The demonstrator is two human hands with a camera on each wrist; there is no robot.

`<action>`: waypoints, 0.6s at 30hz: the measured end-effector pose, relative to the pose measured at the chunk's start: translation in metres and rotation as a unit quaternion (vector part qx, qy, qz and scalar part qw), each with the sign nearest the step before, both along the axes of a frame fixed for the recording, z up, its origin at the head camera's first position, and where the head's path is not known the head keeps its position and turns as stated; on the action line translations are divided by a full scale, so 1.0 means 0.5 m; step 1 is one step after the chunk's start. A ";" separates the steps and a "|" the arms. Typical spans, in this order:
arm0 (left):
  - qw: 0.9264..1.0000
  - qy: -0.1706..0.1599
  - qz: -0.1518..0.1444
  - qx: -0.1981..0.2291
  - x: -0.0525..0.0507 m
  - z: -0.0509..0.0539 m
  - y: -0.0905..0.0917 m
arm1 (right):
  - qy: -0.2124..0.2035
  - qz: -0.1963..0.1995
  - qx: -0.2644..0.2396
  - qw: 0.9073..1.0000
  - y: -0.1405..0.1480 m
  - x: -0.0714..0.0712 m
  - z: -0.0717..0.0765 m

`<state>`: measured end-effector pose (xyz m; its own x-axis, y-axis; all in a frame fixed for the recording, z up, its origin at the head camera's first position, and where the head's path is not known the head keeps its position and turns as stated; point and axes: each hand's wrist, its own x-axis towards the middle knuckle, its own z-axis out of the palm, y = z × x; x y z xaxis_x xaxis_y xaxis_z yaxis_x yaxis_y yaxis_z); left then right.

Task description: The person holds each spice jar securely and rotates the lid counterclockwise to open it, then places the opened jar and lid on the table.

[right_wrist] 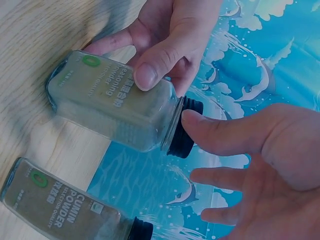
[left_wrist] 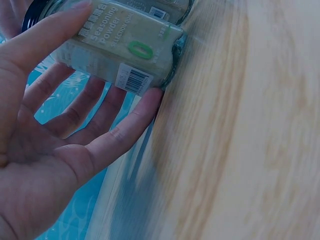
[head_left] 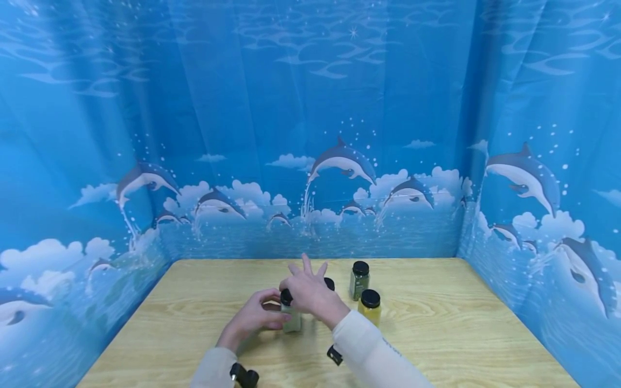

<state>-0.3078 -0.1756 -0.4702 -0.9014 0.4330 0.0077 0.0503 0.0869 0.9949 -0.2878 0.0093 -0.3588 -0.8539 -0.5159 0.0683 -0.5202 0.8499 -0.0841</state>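
A clear glass jar labelled Seasoning Powder, filled with pale powder, stands upright on the wooden table in the head view. My left hand holds its body, thumb on the label side and fingers at the opposite side. The left wrist view shows the jar's barcode and base beside the fingertips. At the black lid is my right hand, thumb pressed to the lid's edge. Its index finger is mostly hidden behind the lid; the other fingers spread away from the jar.
Close by on the right stands a Cumin Powder jar, mostly hidden behind my right hand in the head view. Farther right are a jar with green contents and one with yellow contents. A dolphin-print curtain borders the table.
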 end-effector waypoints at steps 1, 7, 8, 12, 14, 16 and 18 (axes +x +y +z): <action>1.000 -0.001 0.000 -0.001 0.000 0.000 0.000 | -0.002 -0.001 -0.002 1.000 0.000 0.000 0.000; 1.000 -0.015 0.003 0.000 0.001 0.003 0.002 | -0.013 -0.001 -0.013 1.000 0.002 0.004 0.001; 1.000 -0.016 0.003 0.000 0.001 0.002 0.002 | -0.015 -0.001 -0.015 1.000 0.002 0.004 0.001; 1.000 -0.016 0.004 0.001 0.001 0.001 0.002 | -0.017 0.001 -0.016 1.000 0.001 0.004 0.001; 1.000 -0.015 0.004 -0.001 0.000 -0.001 0.001 | -0.016 0.002 -0.016 1.000 0.001 0.004 -0.001; 1.000 -0.014 0.005 -0.003 0.000 0.000 0.001 | -0.014 0.003 -0.013 1.000 0.001 0.003 -0.002; 1.000 -0.013 0.005 -0.004 0.000 0.000 0.000 | -0.012 0.003 -0.011 1.000 0.001 0.003 -0.002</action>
